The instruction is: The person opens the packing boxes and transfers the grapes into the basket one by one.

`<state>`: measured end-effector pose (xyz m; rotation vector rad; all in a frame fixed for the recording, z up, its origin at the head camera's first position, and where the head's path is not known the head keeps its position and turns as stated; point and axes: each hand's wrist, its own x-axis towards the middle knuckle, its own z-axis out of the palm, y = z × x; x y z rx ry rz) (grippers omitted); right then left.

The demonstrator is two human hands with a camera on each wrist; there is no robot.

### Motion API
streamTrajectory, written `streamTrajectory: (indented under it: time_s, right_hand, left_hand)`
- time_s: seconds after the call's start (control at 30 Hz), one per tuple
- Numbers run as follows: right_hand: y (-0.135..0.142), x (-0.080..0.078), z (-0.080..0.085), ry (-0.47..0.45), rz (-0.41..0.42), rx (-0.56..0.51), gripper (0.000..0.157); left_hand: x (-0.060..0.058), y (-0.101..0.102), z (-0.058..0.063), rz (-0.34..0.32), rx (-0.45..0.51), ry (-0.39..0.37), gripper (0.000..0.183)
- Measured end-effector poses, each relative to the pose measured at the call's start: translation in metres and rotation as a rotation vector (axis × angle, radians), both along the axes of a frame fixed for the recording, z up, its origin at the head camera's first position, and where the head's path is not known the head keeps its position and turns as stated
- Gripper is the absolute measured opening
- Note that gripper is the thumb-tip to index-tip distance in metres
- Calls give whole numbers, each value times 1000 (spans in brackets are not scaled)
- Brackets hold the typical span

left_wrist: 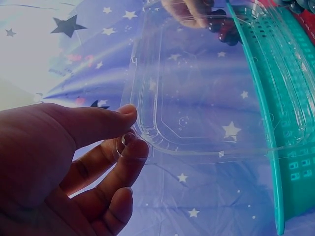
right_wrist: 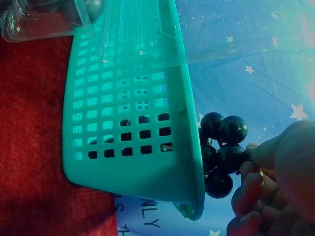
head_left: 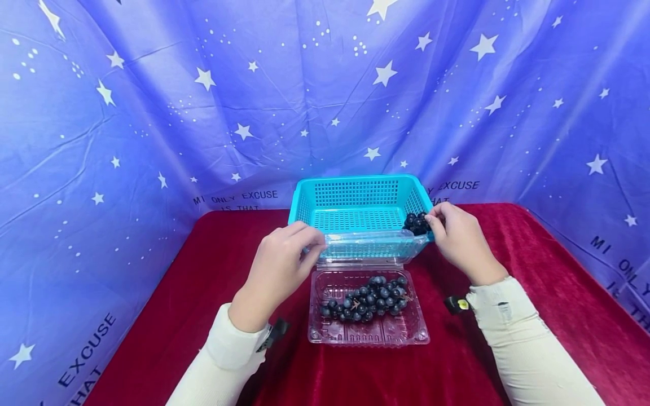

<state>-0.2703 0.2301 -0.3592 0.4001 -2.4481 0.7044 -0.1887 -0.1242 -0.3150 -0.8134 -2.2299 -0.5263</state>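
Note:
My left hand (head_left: 284, 259) pinches a corner of the raised clear lid (left_wrist: 192, 98) between thumb and fingers. The lid belongs to a clear plastic clamshell box (head_left: 365, 335), whose tray holds a bunch of dark grapes (head_left: 373, 299). Behind it stands a turquoise plastic basket (head_left: 355, 181) with slotted walls. At the basket's right front corner, my right hand (head_left: 462, 237) pinches a second bunch of dark grapes (right_wrist: 231, 130). Some of these grapes rise above the rim; dark shapes show through the slots below, so the lower part is mostly hidden.
A red velvet cloth (head_left: 528, 270) covers the table. A blue curtain (head_left: 315, 101) printed with stars and lettering hangs right behind the basket and along both sides. The raised lid overlaps the basket's front wall in the head view.

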Motion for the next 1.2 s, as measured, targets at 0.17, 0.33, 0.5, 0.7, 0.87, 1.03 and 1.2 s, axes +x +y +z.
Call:
streamTrajectory:
  time_s: [0.17, 0.33, 0.5, 0.7, 0.87, 1.03, 1.2]
  right_hand:
    - [-1, 0, -2, -30, -3, 5, 12]
    - [-2, -2, -6, -31, -3, 6, 11]
    - [-3, -4, -12, -27, -2, 18, 9]
    - [-5, -5, -15, -52, 0, 27, 8]
    - [-6, -4, -13, -94, 0, 31, 9]
    - [-6, -5, -14, -131, -2, 52, 9]
    - [-6, -5, -15, -148, -6, 69, 5]
  left_hand:
    - [0, 0, 0, 6, -4, -6, 8]
    - [0, 0, -1, 1, 1, -8, 8]
    - [0, 0, -1, -6, 3, -10, 9]
    - [0, 0, -1, -9, 4, -12, 9]
    - [0, 1, -1, -6, 1, -14, 9]
    - [0, 1, -1, -4, -2, -13, 9]
    - [0, 1, -1, -4, -1, -15, 9]
